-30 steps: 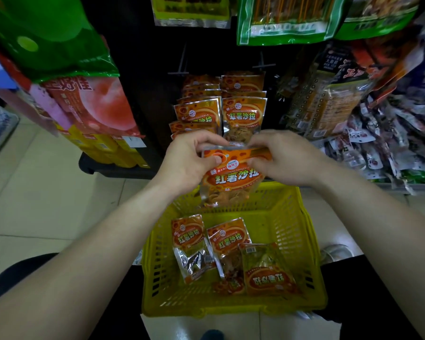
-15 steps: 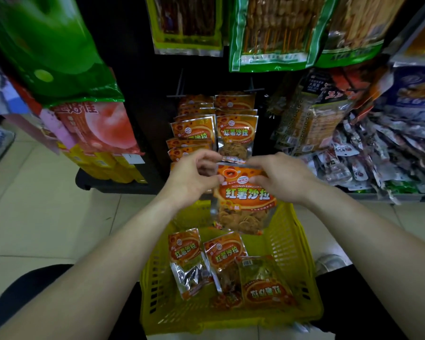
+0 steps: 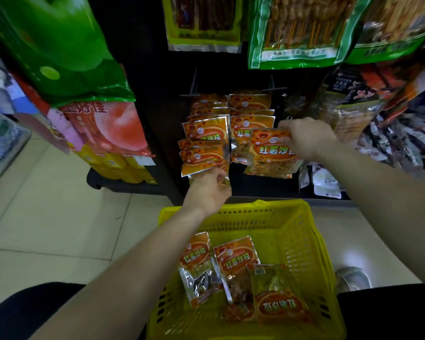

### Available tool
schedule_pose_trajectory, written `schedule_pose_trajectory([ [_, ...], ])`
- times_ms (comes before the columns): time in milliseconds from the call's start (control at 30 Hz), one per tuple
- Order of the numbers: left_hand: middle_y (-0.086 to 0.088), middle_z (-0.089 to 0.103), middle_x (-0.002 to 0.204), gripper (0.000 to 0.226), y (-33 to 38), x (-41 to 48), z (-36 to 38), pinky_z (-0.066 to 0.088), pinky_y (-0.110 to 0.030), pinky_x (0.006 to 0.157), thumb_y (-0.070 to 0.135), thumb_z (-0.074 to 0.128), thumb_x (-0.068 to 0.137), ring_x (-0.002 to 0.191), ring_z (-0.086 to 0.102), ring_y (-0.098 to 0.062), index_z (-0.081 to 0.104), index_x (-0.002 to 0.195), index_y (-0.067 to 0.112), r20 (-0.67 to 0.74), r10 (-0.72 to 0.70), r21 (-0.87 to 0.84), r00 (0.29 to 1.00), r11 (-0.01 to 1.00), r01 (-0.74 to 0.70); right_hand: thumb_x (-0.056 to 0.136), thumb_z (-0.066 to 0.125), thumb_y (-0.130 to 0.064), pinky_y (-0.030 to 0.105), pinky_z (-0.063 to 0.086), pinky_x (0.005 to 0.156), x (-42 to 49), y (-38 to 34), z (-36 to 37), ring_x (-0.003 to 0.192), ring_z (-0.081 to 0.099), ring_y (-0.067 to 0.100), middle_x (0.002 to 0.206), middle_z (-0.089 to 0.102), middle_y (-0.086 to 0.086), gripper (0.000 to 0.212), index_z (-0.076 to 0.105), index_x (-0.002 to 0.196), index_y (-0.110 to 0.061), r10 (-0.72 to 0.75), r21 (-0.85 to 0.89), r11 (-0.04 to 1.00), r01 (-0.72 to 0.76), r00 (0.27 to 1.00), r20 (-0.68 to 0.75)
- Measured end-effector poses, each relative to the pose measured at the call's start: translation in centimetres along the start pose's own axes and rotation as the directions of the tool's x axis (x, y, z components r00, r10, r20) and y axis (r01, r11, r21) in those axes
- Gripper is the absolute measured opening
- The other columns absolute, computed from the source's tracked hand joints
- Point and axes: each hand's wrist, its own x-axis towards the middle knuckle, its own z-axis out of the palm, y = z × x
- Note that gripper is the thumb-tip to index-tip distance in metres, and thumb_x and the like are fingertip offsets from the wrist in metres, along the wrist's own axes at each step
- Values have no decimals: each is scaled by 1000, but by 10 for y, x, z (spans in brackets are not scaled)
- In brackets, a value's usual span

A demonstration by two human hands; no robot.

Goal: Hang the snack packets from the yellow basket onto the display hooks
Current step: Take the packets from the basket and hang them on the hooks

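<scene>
A pale tiled floor (image 3: 47,217) runs beneath a dark display rack (image 3: 155,99) hung with a large green bag (image 3: 59,45) and skewer packs (image 3: 297,33). The yellow basket (image 3: 233,213) sits low in front, holding several orange snack packets (image 3: 236,260). The right hand (image 3: 307,138) grips the held packet (image 3: 270,153) by its top corner before the right row (image 3: 249,101), the left hand (image 3: 209,192) pinches the bottom edge of the left row (image 3: 204,133), and these hanging packets largely hide the display hooks (image 3: 194,81).
</scene>
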Motion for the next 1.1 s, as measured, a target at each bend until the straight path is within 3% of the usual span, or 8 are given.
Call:
schedule_pose_trajectory([
  [200,1,49,145,51,-1,58,85,50,-41,99,34,62,94,119,58,-22,47,143,30,163,-69,-26,984,997,74,102,47,-41,40,42,82,63,1,60,107,61,32,123,64,9,38,48,139,-31,-43,14,999,43,999,18],
  [400,4,27,158,66,-13,119,145,45,-45,107,32,60,95,136,44,-27,29,153,35,179,-93,-7,979,995,95,101,49,-36,44,37,101,117,6,100,115,58,31,127,62,7,33,50,134,-32,-113,-31,993,113,994,5],
  [533,5,19,163,74,-19,147,163,38,-43,111,32,57,96,143,33,-28,15,156,41,184,-88,42,979,996,82,100,51,-36,42,39,100,138,14,107,115,59,33,126,64,7,32,51,132,-32,-144,5,990,144,989,-27],
  [633,7,19,162,77,-23,160,173,41,-43,107,30,57,96,141,35,-27,10,156,45,172,-67,34,983,998,62,97,55,-38,44,37,101,150,18,111,117,57,32,125,63,7,33,51,129,-31,-150,-7,989,150,987,-56],
  [767,6,21,161,77,-30,166,178,43,-43,108,31,57,96,141,36,-26,10,155,46,146,-43,41,988,998,37,86,67,-38,50,33,105,144,25,116,127,44,36,136,51,11,61,42,139,-22,-130,-55,991,122,976,-177],
  [867,4,20,161,77,-32,164,181,42,-43,108,32,56,97,141,34,-26,8,155,46,161,-40,48,986,998,32,82,68,-37,51,34,102,131,32,121,124,43,38,135,49,14,67,41,141,-19,-84,-66,996,68,957,-277],
  [1100,3,21,160,77,-26,155,177,43,-44,108,33,56,96,140,36,-26,8,155,44,161,-42,46,986,998,35,82,69,-37,52,34,105,117,34,121,129,39,38,140,44,15,74,36,145,-17,16,-22,999,-24,955,-297],
])
